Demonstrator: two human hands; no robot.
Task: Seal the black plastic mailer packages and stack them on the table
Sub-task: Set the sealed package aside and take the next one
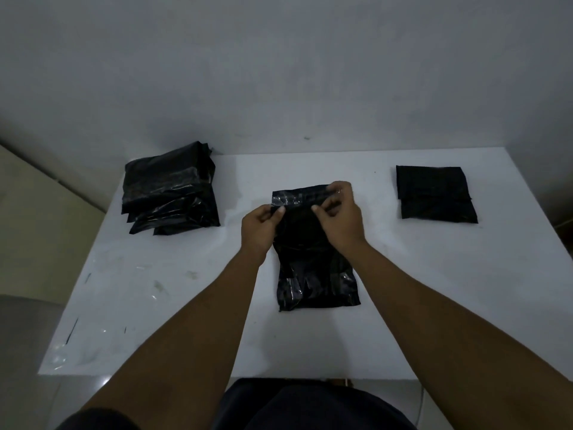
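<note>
A black plastic mailer (pixel 313 274) lies lengthwise in the middle of the white table (pixel 434 290), its flap end pointing away from me. My left hand (pixel 259 226) pinches the mailer's left edge at the flap fold. My right hand (pixel 339 212) pinches the flap near its right side, thumb below and fingers curled over the glossy strip. A pile of several black mailers (pixel 170 192) sits at the back left of the table.
Two flat, dark folded pieces (pixel 435 193) lie stacked at the back right. Clear plastic strips and scraps (pixel 158 287) litter the table's left front. A grey wall stands right behind the table. The table's near edge is close to my lap.
</note>
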